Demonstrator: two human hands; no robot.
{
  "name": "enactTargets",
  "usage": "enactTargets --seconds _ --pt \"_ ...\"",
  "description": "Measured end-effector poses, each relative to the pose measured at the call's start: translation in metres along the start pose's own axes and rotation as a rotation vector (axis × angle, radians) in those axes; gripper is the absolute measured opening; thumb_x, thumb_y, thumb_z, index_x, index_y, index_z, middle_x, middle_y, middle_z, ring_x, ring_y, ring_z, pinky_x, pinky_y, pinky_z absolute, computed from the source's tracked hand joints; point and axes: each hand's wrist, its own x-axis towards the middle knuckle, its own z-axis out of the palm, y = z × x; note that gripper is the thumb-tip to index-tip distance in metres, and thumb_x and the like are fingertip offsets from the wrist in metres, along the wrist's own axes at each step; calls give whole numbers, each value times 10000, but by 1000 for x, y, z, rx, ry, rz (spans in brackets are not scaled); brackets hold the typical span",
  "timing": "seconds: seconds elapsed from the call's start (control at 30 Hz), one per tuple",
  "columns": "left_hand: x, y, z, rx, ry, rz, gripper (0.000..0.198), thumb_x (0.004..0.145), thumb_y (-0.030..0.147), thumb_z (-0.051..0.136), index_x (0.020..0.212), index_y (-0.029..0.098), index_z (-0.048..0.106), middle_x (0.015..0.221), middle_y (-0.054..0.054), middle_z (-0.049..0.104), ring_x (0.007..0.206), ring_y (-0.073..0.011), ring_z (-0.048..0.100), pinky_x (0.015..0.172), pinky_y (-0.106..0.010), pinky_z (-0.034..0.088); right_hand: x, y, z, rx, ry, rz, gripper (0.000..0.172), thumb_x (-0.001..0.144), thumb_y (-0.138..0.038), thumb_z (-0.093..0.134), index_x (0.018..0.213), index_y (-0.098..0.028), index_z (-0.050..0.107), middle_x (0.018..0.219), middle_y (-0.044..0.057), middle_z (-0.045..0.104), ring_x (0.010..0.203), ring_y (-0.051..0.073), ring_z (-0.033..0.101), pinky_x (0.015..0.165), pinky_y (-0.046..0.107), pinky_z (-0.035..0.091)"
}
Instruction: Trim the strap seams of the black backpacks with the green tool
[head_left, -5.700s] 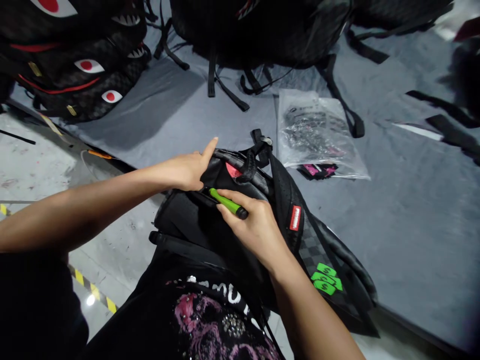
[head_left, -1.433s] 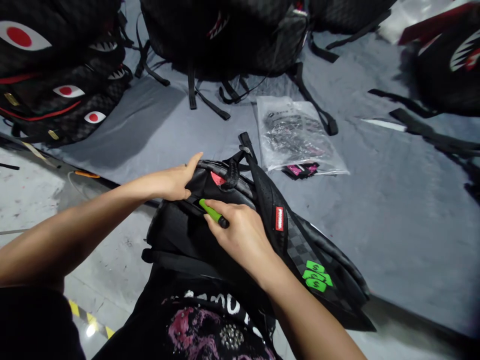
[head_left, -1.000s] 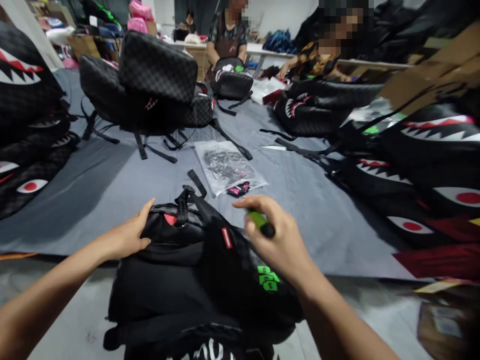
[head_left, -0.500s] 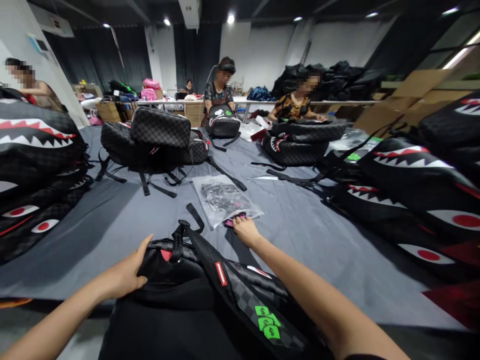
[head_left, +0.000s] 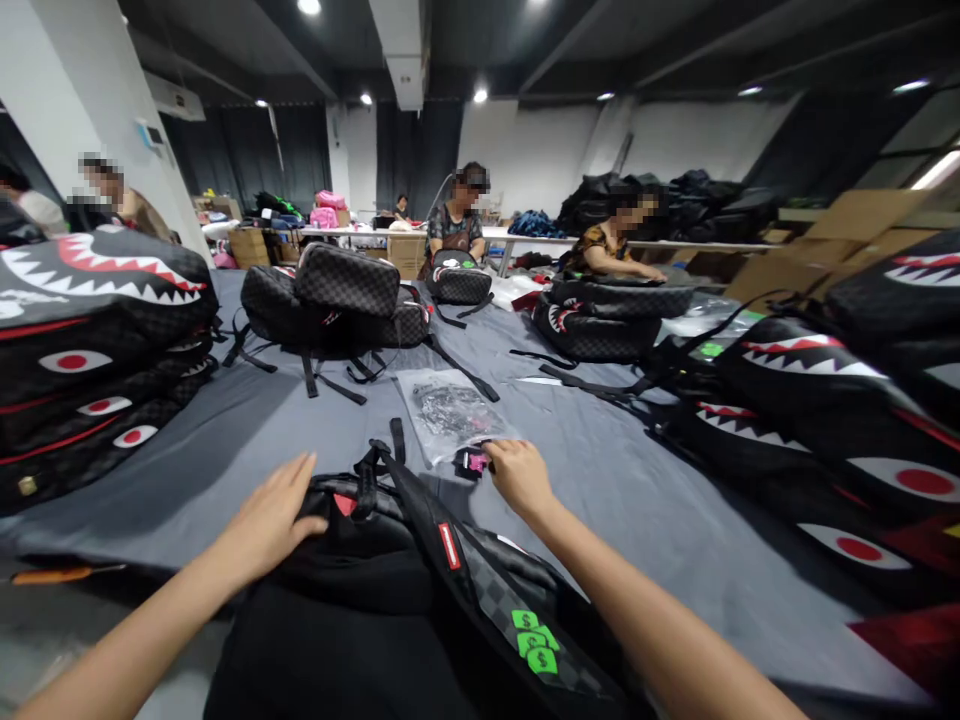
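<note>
Around us on the grey worktop [head_left: 637, 500], a left stack [head_left: 150, 340] and a right stack [head_left: 795, 460] of shark-faced packs hem the space, far packs [head_left: 349, 280] trail straps [head_left: 465, 368] toward the middle, and the near pack [head_left: 360, 590] stands between us and the clear bag [head_left: 442, 405]. That clear bag lies flat in mid-worktop with dark pieces [head_left: 450, 400] showing through, and a pink-and-black tag [head_left: 471, 463] sits at its near edge, how far inside we cannot tell. Our left hand [head_left: 274, 515], thumb spread wide, rests on the near pack's upper left edge, while our right hand [head_left: 521, 478] meets the tag's right end with curled fingers, gripping or merely touching, we cannot tell.
</note>
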Motion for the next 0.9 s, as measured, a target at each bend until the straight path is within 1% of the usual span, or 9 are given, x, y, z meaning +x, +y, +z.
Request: enactTargets --seconds 0.1,0.17,0.27,0.3,0.37,0.47,0.53,0.67,0.9 --pt "-19 40 -6 -188 276 127 460 904 491 525 1247 201 623 1304 -104 650 1231 -268 591 1074 -435 454 -28 -28 -35 62 255 -167 291 979 -130 449 1157 -164 677 1180 114 723 1139 220 632 1046 394 410" --pt "-26 65 -4 -436 134 107 447 946 561 430 1017 189 669 1036 -70 726 915 -194 691 809 -319 554 -44 -51 -55 153 554 -412 292 980 -134 447 1169 -161 668 1151 101 739 1127 215 637 1071 414 408" --pt "-31 82 4 -761 -205 40 453 928 567 451 967 156 637 900 -61 722 715 -158 699 516 -204 459 -64 -80 -74 224 832 -712 286 959 -91 458 1166 -131 652 1130 119 748 1106 241 655 1047 461 450" --pt "-32 82 6 -811 -217 36 418 919 531 485 998 149 635 901 -62 723 704 -158 705 492 -192 438 -69 -86 -77 226 830 -762 273 962 -92 465 1163 -126 647 1148 128 744 1098 241 663 1034 459 465" --pt "-38 77 9 -769 -68 64 312 926 417 520 1023 154 656 896 -52 731 704 -150 710 538 -202 466 -75 -92 -82 262 787 -783 238 967 -114 516 1175 -122 632 1179 142 734 1073 222 682 996 422 497" --pt "-52 66 11 -447 222 184 222 955 277 511 930 182 709 895 -31 752 780 -156 716 714 -261 529 -79 -94 -89 397 759 -672 325 936 -123 610 1261 -121 587 1204 161 718 1076 207 685 945 377 515" --pt "-61 63 13 -283 325 297 206 958 218 521 942 197 725 924 -19 764 857 -167 725 791 -282 542 -80 -96 -96 465 744 -621 370 924 -114 622 1290 -130 569 1196 161 712 1078 213 676 925 374 512" --pt "-73 62 20 -149 520 544 192 931 117 535 1011 167 702 937 -23 769 867 -164 736 784 -273 571 -83 -111 -108 542 584 -719 185 927 -83 555 1062 -176 641 933 66 716 856 180 646 837 346 495" --pt "-83 48 29 25 685 690 178 925 95 545 1057 151 650 929 -25 771 784 -160 734 660 -277 554 -88 -130 -114 434 439 -765 269 803 25 465 851 -171 644 785 33 639 697 161 525 704 294 395"
